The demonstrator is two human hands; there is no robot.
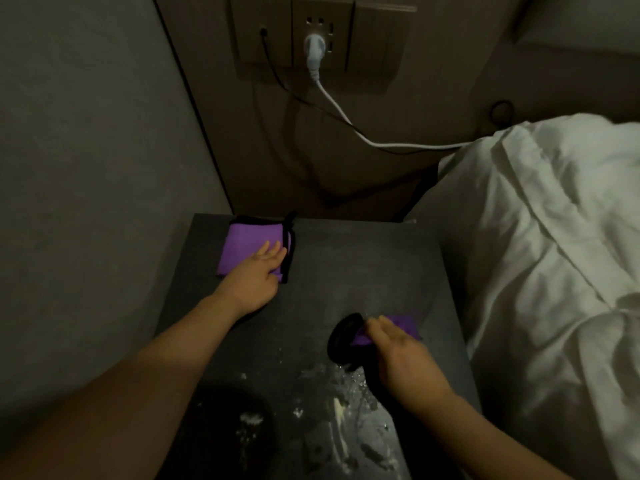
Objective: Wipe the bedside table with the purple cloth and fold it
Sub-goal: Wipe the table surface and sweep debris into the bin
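A dark bedside table (363, 265) fills the lower middle of the head view, with white specks and smears near its front. A folded purple cloth with black trim (242, 244) lies at the table's back left corner. My left hand (256, 275) lies flat on its near right part, fingers apart. My right hand (401, 355) is at the table's right side, closed on a second purple cloth with a black edge (401, 323), which is bunched and partly hidden under my fingers.
A bed with white bedding (547, 254) stands directly right of the table. A grey wall (86, 168) closes the left side. Behind the table, a socket panel (318, 36) holds a white plug, and its cable (346, 119) runs right toward the bed.
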